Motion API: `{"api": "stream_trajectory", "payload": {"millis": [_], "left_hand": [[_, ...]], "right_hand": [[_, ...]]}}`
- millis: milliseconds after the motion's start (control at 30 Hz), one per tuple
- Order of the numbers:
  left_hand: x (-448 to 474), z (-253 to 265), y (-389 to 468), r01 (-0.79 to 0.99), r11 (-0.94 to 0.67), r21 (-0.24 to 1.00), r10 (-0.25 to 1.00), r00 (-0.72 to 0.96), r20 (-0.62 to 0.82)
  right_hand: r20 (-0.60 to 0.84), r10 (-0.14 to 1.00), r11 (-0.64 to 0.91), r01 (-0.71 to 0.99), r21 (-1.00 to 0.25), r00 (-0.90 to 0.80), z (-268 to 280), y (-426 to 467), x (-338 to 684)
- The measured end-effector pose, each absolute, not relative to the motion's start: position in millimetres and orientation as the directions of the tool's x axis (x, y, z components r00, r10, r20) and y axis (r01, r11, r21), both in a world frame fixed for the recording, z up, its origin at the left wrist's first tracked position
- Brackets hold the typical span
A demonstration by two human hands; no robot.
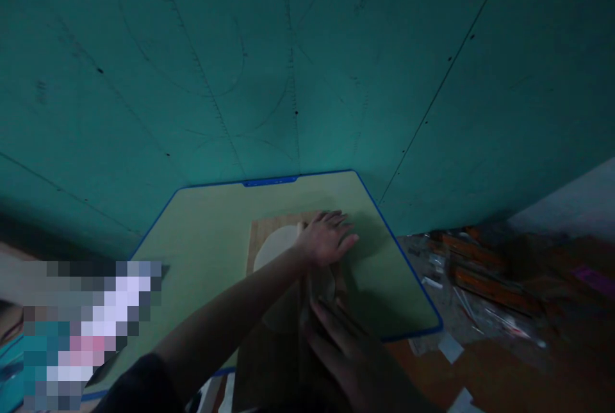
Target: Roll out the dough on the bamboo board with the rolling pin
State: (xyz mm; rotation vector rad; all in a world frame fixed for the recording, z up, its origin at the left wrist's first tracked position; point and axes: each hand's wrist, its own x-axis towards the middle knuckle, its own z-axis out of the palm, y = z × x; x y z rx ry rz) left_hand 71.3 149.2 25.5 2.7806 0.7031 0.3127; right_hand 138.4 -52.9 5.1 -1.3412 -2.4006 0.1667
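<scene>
A pale round flat sheet [273,251], perhaps dough, lies on a wooden board [262,229]. Across this sheet runs a slim, straight edge or stick [300,228], partly covered by my hands; its kind I cannot make out. My left hand [327,240] reaches over the sheet, palm down near the far right corner of the board, fingers stretched out. Closer to me, my right hand [339,336] lies along the right side of the board with its fingers extended, in deep shadow. Whatever is beneath both palms is hidden.
The board rests on a light tabletop [206,240] with a blue rim, pushed against a green wall [298,80] with pencil marks. Clear plastic packaging and orange-brown pieces [485,285] litter the floor at right. A pixelated patch covers the lower left.
</scene>
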Motion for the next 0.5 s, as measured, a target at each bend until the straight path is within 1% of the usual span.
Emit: {"api": "stream_trajectory", "payload": {"millis": [67, 133, 200, 267, 367, 500], "left_hand": [[59, 24, 152, 0.444, -0.843, 0.304, 0.507, 0.845, 0.171], [37, 21, 157, 0.464, -0.829, 0.312, 0.533, 0.824, 0.193], [8, 18, 164, 0.495, -0.809, 0.318, 0.567, 0.799, 0.201], [-18, 14, 172, 0.527, -0.788, 0.318, 0.599, 0.777, 0.196], [-35, 12, 179, 0.552, -0.774, 0.311, 0.618, 0.765, 0.180], [-5, 11, 174, 0.569, -0.762, 0.309, 0.633, 0.756, 0.169]], "right_hand": [[0.296, 0.800, 0.598, 0.737, -0.316, -0.522, 19, -43, 122], [0.326, 0.728, 0.685, 0.654, -0.321, -0.603, 29, -30, 100], [0.326, 0.672, 0.740, 0.600, -0.304, -0.664, 29, -17, 76], [0.328, 0.647, 0.762, 0.590, -0.265, -0.688, 23, -6, 56], [0.359, 0.647, 0.760, 0.609, -0.228, -0.673, 11, 0, 44], [0.354, 0.723, 0.688, 0.663, -0.294, -0.593, -1, -12, 70]]}}
